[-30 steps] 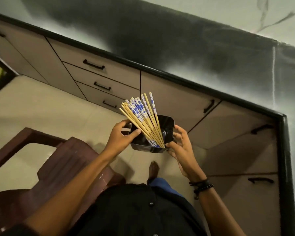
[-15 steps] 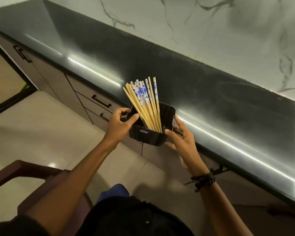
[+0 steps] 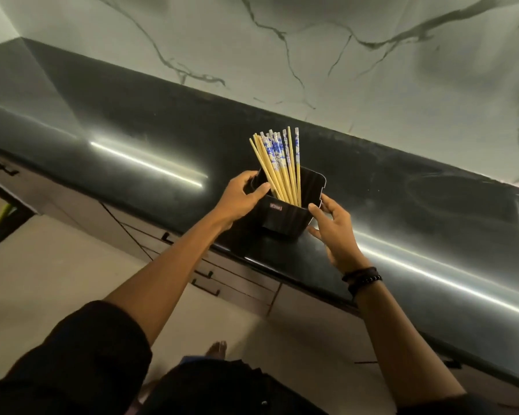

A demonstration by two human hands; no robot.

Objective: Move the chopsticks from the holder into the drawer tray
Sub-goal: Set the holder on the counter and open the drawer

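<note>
A black plastic holder (image 3: 285,217) stands on the front edge of the dark countertop (image 3: 132,121). Several wooden chopsticks (image 3: 279,163) with blue-and-white ends lean in it, tips down. My left hand (image 3: 240,196) grips the holder's left rim, thumb over the edge. My right hand (image 3: 333,226) touches the holder's right side with its thumb on the rim and fingers loosely spread. Closed drawers (image 3: 222,277) with black handles sit below the counter; no drawer tray shows.
A marble wall (image 3: 312,55) rises behind the counter. Cabinet doors (image 3: 72,202) run left under the counter edge. Beige floor (image 3: 42,280) lies below, with my bare foot (image 3: 218,348) on it.
Both hands carried the holder with the chopsticks up from in front of the cabinets and onto the countertop edge. My view tilted up toward the wall.
</note>
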